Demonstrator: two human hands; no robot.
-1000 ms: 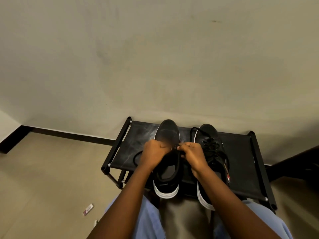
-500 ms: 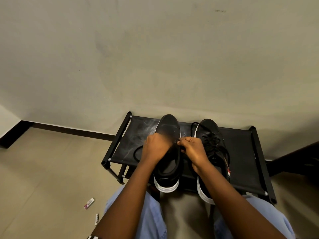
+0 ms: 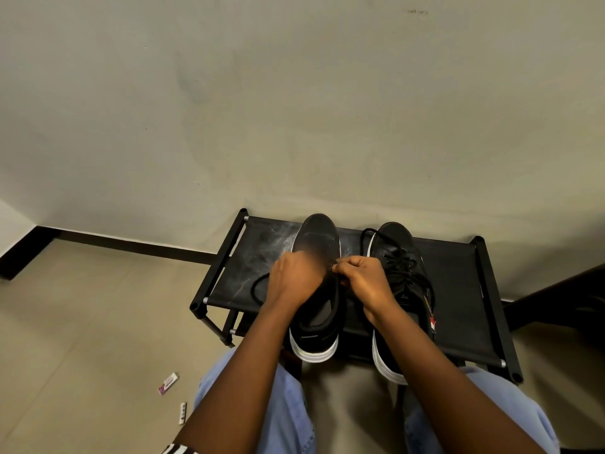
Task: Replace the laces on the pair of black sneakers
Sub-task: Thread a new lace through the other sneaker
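Observation:
Two black sneakers with white soles stand toes-away on a low black rack [image 3: 458,290]. The left sneaker [image 3: 317,239] has no lacing showing on its toe end; the right sneaker [image 3: 397,253] is laced in black. My left hand [image 3: 294,278] rests closed over the left sneaker's eyelet area. My right hand [image 3: 363,281] pinches a black lace tip at that sneaker's right edge. A loop of black lace [image 3: 258,290] trails on the rack left of my left hand. The eyelets themselves are hidden under my hands.
The rack stands against a plain beige wall with a dark skirting [image 3: 131,245]. A small wrapper [image 3: 168,383] and a little white object [image 3: 182,412] lie on the tiled floor at the left. My knees in blue jeans [image 3: 288,407] are below the rack. A dark object [image 3: 563,299] is at right.
The view has tilted slightly, so rack and shoes sit a little higher in frame. My hands stay together over the left sneaker, with only small finger movement at the lace.

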